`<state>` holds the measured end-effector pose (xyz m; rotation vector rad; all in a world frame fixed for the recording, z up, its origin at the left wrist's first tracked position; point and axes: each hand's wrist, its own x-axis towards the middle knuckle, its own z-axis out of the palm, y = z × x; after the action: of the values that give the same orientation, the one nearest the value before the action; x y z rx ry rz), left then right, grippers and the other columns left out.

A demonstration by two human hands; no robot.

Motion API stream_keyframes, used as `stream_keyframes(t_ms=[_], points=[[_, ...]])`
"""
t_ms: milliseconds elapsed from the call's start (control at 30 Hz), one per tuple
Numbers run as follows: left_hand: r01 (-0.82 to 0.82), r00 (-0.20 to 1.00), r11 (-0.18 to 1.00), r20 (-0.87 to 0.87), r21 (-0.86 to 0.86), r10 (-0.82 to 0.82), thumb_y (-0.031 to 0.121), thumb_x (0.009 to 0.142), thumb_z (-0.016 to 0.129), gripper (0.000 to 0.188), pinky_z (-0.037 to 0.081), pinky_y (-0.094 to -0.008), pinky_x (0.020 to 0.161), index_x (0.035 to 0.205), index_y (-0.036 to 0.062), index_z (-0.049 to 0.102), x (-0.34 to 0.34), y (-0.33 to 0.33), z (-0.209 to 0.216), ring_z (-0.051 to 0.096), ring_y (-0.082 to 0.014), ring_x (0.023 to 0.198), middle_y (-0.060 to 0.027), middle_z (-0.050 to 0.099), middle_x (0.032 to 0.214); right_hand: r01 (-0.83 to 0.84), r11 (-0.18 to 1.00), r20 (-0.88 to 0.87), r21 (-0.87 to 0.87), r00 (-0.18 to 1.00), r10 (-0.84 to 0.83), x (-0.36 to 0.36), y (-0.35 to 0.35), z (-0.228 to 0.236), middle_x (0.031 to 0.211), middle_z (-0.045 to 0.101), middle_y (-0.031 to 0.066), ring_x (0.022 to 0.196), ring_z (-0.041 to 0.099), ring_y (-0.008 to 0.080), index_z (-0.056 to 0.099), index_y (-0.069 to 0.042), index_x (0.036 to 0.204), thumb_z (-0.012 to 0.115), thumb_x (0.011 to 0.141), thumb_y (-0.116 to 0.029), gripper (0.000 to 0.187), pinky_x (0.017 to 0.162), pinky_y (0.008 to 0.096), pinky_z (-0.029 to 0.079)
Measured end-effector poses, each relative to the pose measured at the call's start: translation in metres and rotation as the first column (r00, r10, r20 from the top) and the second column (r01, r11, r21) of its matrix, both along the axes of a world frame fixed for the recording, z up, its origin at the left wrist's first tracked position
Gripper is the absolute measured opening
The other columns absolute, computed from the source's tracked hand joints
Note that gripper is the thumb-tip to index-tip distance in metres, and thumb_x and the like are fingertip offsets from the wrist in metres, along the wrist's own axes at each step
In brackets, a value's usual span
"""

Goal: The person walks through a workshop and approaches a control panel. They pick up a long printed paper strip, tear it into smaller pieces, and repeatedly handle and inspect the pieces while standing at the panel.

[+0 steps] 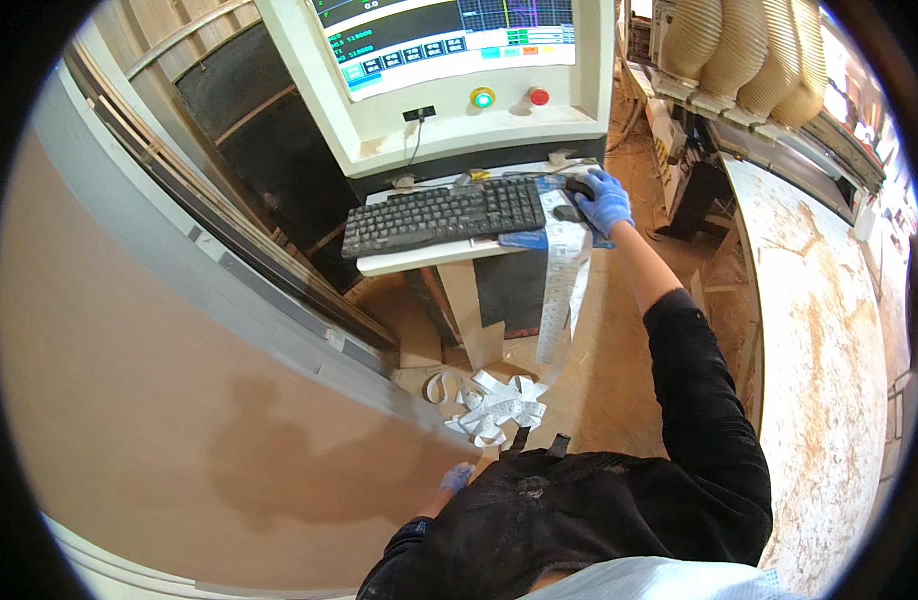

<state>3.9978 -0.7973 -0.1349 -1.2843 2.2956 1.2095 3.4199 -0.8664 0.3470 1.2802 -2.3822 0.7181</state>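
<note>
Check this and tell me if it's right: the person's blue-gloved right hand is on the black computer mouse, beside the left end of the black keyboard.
Wrong end: the head view shows the blue-gloved right hand on the black computer mouse beside the right end of the black keyboard. The rest stands.

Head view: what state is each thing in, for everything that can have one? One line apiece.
Screen: on
Green button: lit
Cable: plugged into the console
Keyboard: uncovered, untouched
Right hand: gloved, on the black mouse
Left hand: gloved, lowered; grip unclear
Paper strip: hanging down
Paper heap: loose, tangled
</note>
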Motion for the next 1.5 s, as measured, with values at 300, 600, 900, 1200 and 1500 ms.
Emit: stream_keyframes(t_ms=[300,600,900,1200,1500], points=[[-0.001,0.999,0.981,-0.036,0.192,0.008,0.047,0.089,0.037,0.057,0.031,-0.0352,0.101,0.119,0.0005,0.05,-0.013,-0.07,0.051,0.043,-0.0303,0.119,-0.0174,0.049,0.125,-0.087,0.99,-0.002,-0.11,0.996,0.087,0.006,-0.007,-0.004,0.116,0.055,0.0052,0.105,0.05,0.0278,0.063,-0.02,0.105,0.065,0.074,-0.023,0.032,0.092,0.0362,0.041],[0.016,0.993,0.956,-0.12,0.293,0.02,0.038,0.091,0.037,0.045,0.035,-0.0344,0.094,0.113,0.0013,0.053,-0.029,-0.075,0.037,0.046,-0.0264,0.11,-0.0145,0.051,0.116,-0.112,0.985,-0.002,-0.128,0.994,0.113,0.008,-0.009,-0.002,0.115,0.055,0.0069,0.105,0.051,0.0287,0.063,-0.015,0.104,0.068,0.071,-0.016,0.034,0.092,0.035,0.041],[-0.084,0.703,0.835,-0.562,0.543,0.436,0.03,0.091,0.044,0.032,0.044,-0.0325,0.08,0.1,0.0027,0.058,-0.005,-0.044,0.024,0.056,-0.019,0.087,-0.0078,0.061,0.095,-0.097,0.989,0.02,-0.115,0.995,0.1,0.011,-0.009,0.001,0.113,0.056,0.0068,0.104,0.051,0.0286,0.064,-0.014,0.103,0.067,0.07,-0.013,0.033,0.092,0.0348,0.041],[0.09,0.964,0.891,-0.263,0.446,0.035,0.035,0.091,0.038,0.042,0.031,-0.0356,0.101,0.121,0.0077,0.049,-0.009,-0.066,0.0,0.042,-0.0289,0.118,-0.0146,0.046,0.127,-0.15,0.973,0.011,-0.175,0.988,0.154,0.005,-0.013,-0.008,0.113,0.055,0.0079,0.103,0.051,0.0281,0.063,-0.015,0.104,0.067,0.071,-0.015,0.033,0.092,0.0342,0.041],[-0.2,0.91,0.788,-0.189,0.582,0.37,0.025,0.093,0.031,0.038,0.028,-0.0333,0.103,0.125,0.0111,0.045,-0.025,-0.061,0.002,0.036,-0.0284,0.123,-0.0122,0.041,0.133,-0.151,0.969,0.033,-0.194,0.986,0.16,0.008,-0.014,-0.006,0.113,0.054,0.011,0.104,0.052,0.0289,0.062,-0.01,0.105,0.068,0.072,-0.007,0.034,0.09,0.0324,0.042]])
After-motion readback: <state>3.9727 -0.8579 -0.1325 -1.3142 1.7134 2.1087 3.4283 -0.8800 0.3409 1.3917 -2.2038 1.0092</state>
